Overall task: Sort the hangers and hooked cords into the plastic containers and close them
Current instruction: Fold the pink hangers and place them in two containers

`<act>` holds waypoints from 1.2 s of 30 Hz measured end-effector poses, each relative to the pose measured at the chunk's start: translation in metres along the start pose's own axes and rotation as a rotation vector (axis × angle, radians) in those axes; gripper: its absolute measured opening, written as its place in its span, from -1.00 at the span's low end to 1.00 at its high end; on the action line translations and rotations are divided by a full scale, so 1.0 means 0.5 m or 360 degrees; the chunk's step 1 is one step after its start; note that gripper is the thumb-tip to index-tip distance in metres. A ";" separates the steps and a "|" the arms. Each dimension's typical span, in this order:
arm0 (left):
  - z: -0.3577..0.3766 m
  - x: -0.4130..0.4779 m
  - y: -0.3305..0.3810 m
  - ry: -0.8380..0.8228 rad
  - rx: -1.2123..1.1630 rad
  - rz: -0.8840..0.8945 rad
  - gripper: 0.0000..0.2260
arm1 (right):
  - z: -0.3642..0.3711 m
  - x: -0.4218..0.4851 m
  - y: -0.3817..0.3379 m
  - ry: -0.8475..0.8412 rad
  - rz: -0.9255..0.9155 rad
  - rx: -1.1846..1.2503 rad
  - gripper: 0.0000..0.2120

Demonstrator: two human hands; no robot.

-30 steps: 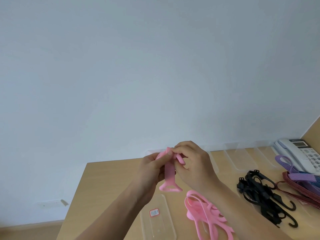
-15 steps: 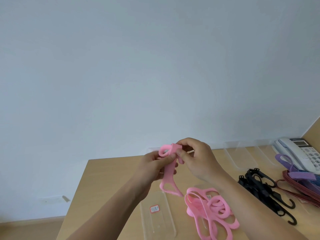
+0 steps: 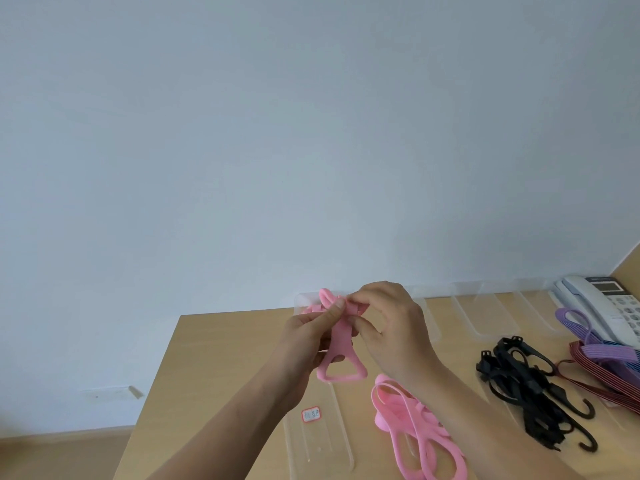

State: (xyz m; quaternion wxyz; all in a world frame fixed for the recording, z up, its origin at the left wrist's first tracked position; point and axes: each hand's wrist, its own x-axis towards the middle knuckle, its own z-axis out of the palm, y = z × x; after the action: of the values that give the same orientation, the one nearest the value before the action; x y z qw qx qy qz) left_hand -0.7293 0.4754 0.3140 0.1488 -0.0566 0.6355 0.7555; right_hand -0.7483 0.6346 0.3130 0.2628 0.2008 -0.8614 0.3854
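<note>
A pink flexible hanger (image 3: pixel 341 355) is held up above the wooden table (image 3: pixel 214 358). My left hand (image 3: pixel 308 337) grips its upper part and my right hand (image 3: pixel 388 323) pinches its folded top loop. Its triangular end hangs downward. A pile of pink hangers (image 3: pixel 412 431) lies on the table below my right forearm. Black hooked cords (image 3: pixel 533 386) lie to the right, with purple hangers (image 3: pixel 595 344) and dark red striped cords (image 3: pixel 602 379) beyond them. One clear plastic container (image 3: pixel 311 441) with a small red-edged label sits under my left forearm.
More clear plastic containers or lids (image 3: pixel 485 310) line the table's back edge by the wall. A white desk telephone (image 3: pixel 602 303) stands at the far right. The table's left edge drops to the floor.
Both hands have turned the pink hanger so its triangular end now hangs straight down, and the right fingers have shifted on the folded top loop.
</note>
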 end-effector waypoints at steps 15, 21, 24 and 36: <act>-0.034 0.020 0.003 -0.0169 0.0112 0.0161 -0.80 | -0.031 0.038 -0.003 -0.0587 0.0292 0.0176 -0.73; -0.048 0.018 0.000 -0.0216 0.0127 0.0158 -0.64 | -0.027 0.041 -0.003 -0.0660 0.0332 0.0174 -0.90; -0.061 0.015 -0.007 -0.0344 0.0195 0.0131 -0.71 | -0.029 0.040 -0.003 -0.0625 0.0484 0.0320 -0.88; -0.097 0.012 -0.032 -0.0600 -0.0348 -0.0169 -0.37 | 0.019 0.010 -0.034 -0.0224 0.0187 0.0306 -0.78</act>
State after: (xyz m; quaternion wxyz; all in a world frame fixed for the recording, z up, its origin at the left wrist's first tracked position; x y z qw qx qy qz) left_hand -0.7352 0.4312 0.2881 0.2976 0.0363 0.5069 0.8082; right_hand -0.7458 0.6163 0.3201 0.1581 0.2008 -0.8471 0.4660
